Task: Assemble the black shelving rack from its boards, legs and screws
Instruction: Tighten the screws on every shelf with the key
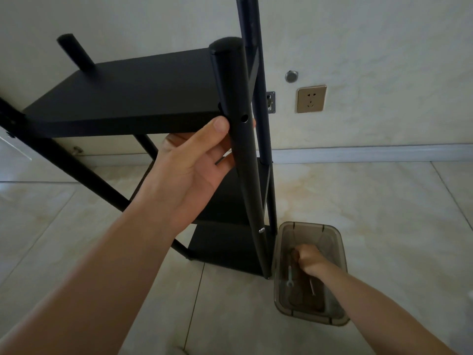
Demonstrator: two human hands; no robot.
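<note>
The black shelving rack stands on the tiled floor, its top board (122,98) level with my view and lower boards (225,242) beneath. My left hand (194,160) grips the near right leg (238,119) just below the top board, thumb beside an open screw hole (245,118). A small metal piece shows under its fingers. Lower on that leg a silver screw head (261,230) sticks out. My right hand (311,258) reaches down into a smoky clear plastic box (335,321), fingers curled around something inside; what it holds is hidden. Long screws (312,288) lie in the box.
The rack stands close to a cream wall with a gold socket (311,98), a round metal fitting (291,76) and a small metal bracket (270,102). A white skirting board (371,153) runs along the floor. Another black leg (256,80) rises behind the gripped one.
</note>
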